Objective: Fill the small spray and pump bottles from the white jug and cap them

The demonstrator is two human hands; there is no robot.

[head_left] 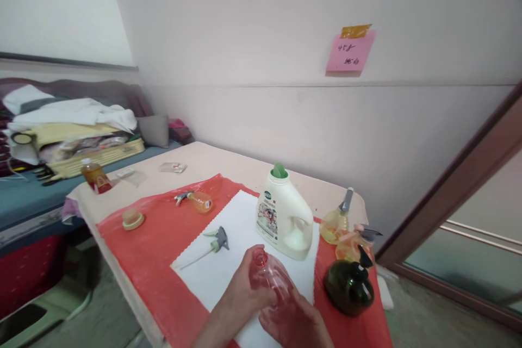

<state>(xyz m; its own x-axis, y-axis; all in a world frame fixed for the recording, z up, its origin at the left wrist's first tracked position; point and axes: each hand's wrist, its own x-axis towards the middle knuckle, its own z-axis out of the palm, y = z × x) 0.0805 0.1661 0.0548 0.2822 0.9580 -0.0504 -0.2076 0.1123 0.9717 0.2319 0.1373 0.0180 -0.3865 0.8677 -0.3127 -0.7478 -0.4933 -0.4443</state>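
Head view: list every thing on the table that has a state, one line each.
Pink bottle: upright, neck open, held by both hands.
Left hand: grip closed on the pink bottle.
Right hand: grip closed on the pink bottle.
Spray head: detached, lying on the white cloth.
Detergent jug: upright, green cap on.
Dark green bottle: upright, pump fitted.
Small orange sprayer: lying on its side.

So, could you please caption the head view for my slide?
Both hands hold an open pink bottle beside a white detergent jug.
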